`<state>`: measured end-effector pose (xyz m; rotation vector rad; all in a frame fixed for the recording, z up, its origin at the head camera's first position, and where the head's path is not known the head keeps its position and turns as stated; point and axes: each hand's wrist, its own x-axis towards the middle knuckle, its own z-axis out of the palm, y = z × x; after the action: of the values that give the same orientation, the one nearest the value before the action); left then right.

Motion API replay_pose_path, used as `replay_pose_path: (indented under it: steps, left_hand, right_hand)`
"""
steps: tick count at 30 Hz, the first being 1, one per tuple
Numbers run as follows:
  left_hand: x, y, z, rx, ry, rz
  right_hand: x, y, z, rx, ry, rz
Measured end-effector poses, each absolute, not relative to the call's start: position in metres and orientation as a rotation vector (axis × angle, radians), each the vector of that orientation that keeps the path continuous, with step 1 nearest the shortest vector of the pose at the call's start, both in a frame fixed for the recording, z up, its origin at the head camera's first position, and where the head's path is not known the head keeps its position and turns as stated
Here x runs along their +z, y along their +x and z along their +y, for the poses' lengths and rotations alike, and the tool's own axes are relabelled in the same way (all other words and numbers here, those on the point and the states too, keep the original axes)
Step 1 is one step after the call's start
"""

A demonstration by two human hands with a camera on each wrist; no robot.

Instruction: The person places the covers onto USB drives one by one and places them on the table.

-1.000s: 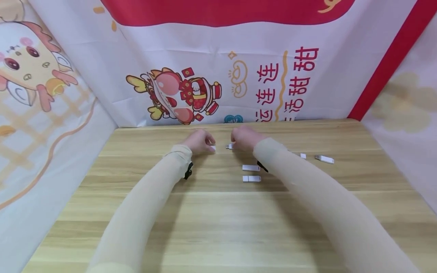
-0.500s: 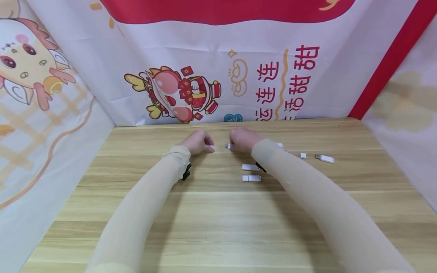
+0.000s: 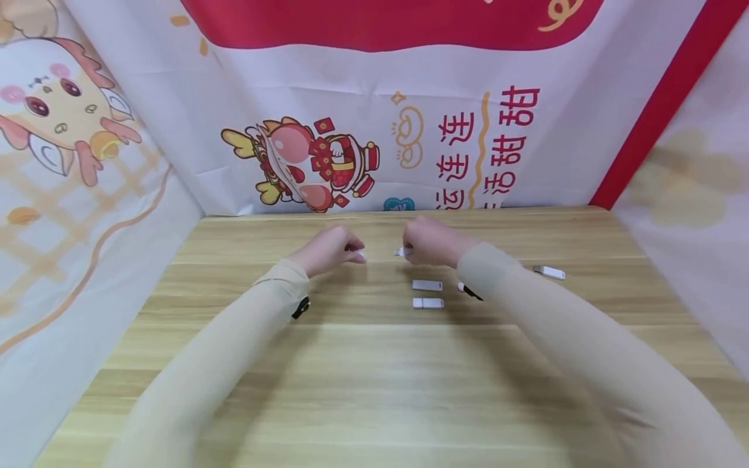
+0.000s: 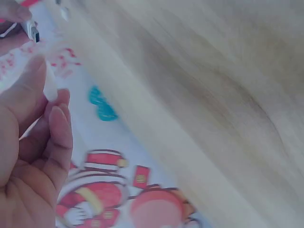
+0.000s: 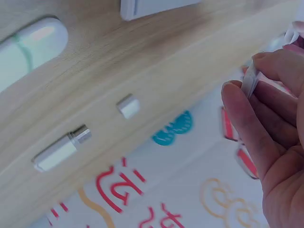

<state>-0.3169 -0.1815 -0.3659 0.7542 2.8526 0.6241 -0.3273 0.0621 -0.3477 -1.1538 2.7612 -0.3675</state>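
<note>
My left hand (image 3: 329, 250) pinches a small white cap (image 4: 50, 83) between thumb and fingers, near the back of the table. Opposite it, my right hand (image 3: 434, 242) holds a white USB stick (image 3: 400, 251) whose bare metal plug points left, toward the cap. A gap separates plug and cap. The left wrist view shows the stick's metal end (image 4: 35, 35) sticking out from the right fingers. Seen from the right wrist, thumb and forefinger (image 5: 244, 107) grip the stick's white body (image 5: 249, 78).
Two white USB sticks, one (image 3: 427, 285) behind the other (image 3: 428, 303), lie in front of my right hand. Farther right is an uncapped stick (image 3: 550, 272). A loose cap (image 5: 128, 106) lies beside it in the right wrist view. A printed cloth (image 3: 351, 78) hangs behind the table.
Both hands have drawn slightly apart, the right one shifting right with its USB stick. The right sleeve now covers the loose cap seen earlier on the table. The head view has tilted a little.
</note>
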Motion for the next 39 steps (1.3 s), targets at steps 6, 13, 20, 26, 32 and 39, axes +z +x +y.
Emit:
replay_pose_path:
  steps: [6,13,20,26,32,39]
  left_hand:
    - [-0.346,-0.262,-0.182,0.579,0.964,2.974]
    - [-0.332,-0.209,-0.171,0.516,1.202,3.074]
    - [-0.329,-0.171,-0.160,0.576,1.368,3.059]
    - [-0.332,-0.147,-0.155,0.624,1.469,3.077]
    - [-0.338,-0.135,-0.149,0.653,1.588,3.036]
    - [-0.342,-0.121,-0.142,0.626,1.646,3.015]
  right_hand:
    - [-0.334,-0.278,0.078,-0.419,-1.350,2.817]
    - [-0.330,-0.223,0.097,-0.497,-1.567,2.922]
    - [-0.333,-0.184,0.110,-0.583,-1.740,2.980]
    - [-0.340,-0.162,0.116,-0.608,-1.803,2.991]
    - [-0.349,-0.148,0.119,-0.671,-1.885,2.979]
    - [-0.354,-0.133,0.117,-0.713,-1.978,2.966]
